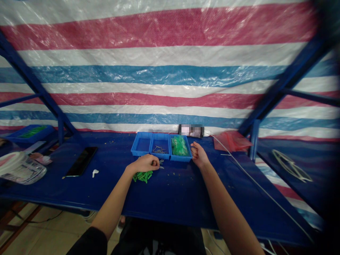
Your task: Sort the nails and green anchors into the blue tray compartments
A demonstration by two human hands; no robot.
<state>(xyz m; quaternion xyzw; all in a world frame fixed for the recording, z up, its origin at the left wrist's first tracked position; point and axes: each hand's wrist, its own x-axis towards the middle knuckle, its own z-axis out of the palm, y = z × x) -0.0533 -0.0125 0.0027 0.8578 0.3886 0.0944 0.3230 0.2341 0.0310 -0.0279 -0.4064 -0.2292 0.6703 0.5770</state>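
My left hand (146, 163) is closed, its fingertips curled together just in front of the middle blue bin. Several thin metal pins or screws (161, 162) show right beside those fingertips; whether they lie on the table or are pinched cannot be made out. Below that hand lies a pile of green plastic plugs (143, 176). My right hand (198, 155) is curled closed at the right side of the blue bin (181, 159) of green plastic pieces (179, 146); what it holds, if anything, is hidden. More metal pins (159, 150) lie in the middle bin (160, 156).
A third blue bin (141, 153) stands at the left of the row. Behind are a propped-up phone (191, 130) and a red plastic bag (232, 141). A white cable (247, 171) crosses the right side. Leftward lie a dark phone (81, 162), a white earbud (95, 173) and a tub (22, 168).
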